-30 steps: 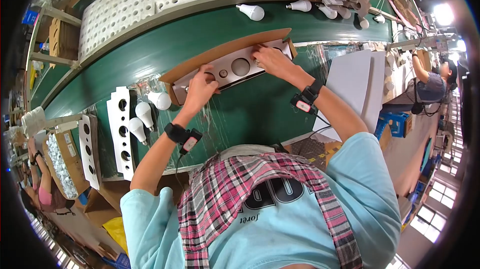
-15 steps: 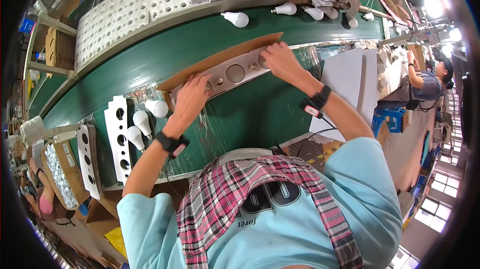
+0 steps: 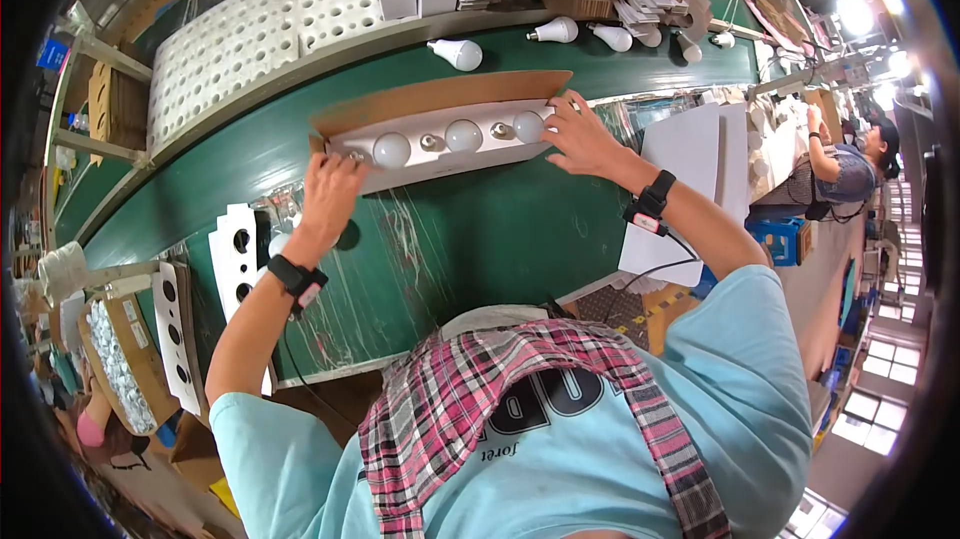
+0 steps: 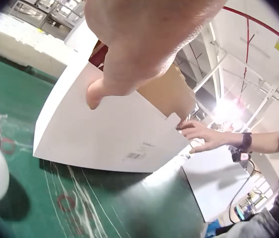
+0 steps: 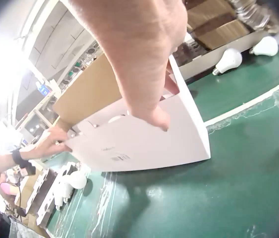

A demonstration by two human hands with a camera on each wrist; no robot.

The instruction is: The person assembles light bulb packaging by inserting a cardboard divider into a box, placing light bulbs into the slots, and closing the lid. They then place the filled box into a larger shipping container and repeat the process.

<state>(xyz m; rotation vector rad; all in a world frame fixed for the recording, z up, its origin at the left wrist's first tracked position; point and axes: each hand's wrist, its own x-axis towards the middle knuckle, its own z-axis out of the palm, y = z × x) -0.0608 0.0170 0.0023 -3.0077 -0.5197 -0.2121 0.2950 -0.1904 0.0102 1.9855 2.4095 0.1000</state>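
Left fingers (image 3: 337, 172) and right fingers (image 3: 574, 129) grip the white box (image 4: 97, 131) by opposite ends.

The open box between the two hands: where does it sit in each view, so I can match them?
Head: the open box is at upper middle, between left hand and right hand.
Left wrist: the open box is left of centre, barcode wall visible.
Right wrist: the open box is around the centre, barcode visible.
Shared landmark: the raised brown flap.
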